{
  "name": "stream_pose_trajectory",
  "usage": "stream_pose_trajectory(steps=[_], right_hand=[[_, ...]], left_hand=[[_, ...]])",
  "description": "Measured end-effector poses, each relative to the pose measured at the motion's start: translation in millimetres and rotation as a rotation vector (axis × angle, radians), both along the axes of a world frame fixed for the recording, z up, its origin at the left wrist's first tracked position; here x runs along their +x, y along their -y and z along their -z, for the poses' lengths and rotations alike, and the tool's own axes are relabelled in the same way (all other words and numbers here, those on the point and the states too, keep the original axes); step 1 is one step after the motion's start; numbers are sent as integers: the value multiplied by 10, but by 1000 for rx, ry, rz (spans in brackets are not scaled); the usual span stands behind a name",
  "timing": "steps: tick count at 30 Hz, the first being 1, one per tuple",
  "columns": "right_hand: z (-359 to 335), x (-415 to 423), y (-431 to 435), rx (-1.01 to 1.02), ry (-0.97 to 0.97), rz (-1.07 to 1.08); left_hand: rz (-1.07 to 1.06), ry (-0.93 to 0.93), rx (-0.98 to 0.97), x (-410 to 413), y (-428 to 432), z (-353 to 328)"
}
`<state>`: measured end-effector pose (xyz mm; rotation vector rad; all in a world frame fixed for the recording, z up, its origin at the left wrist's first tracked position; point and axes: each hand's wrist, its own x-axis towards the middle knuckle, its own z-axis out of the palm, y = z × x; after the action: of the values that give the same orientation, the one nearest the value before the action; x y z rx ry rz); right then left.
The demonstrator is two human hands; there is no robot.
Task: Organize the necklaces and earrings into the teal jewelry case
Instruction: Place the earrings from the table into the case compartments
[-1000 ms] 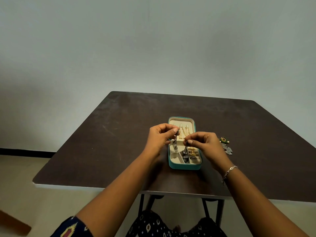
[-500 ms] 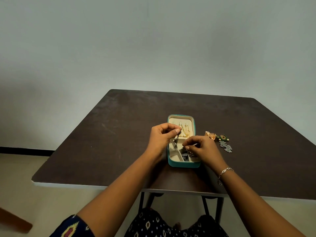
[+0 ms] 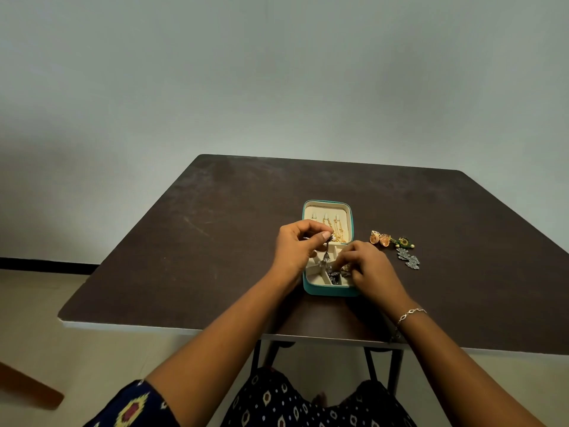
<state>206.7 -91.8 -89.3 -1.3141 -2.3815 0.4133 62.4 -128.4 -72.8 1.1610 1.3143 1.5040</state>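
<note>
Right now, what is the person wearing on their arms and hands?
Both forearms are bare. The left hand shows no ring or band that I can make out. The right hand has a thin silver link bracelet at its wrist. A dark navy short sleeve printed with yellow and red diamond motifs covers the left upper arm.

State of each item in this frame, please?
teal jewelry case: open.
gold necklaces: hung inside lid.
left hand: pinches dangling earring above case.
right hand: fingers in compartment, grip unclear.
gold earrings: loose on table.
green earring: loose on table.
silver earrings: loose on table.
</note>
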Motion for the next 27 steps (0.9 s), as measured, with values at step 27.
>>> stream_pose_trajectory(steps=[27], right_hand=[[141,109,-32,24,-313,-13]], left_hand=[[-77,-401,-31,94,-19,222]])
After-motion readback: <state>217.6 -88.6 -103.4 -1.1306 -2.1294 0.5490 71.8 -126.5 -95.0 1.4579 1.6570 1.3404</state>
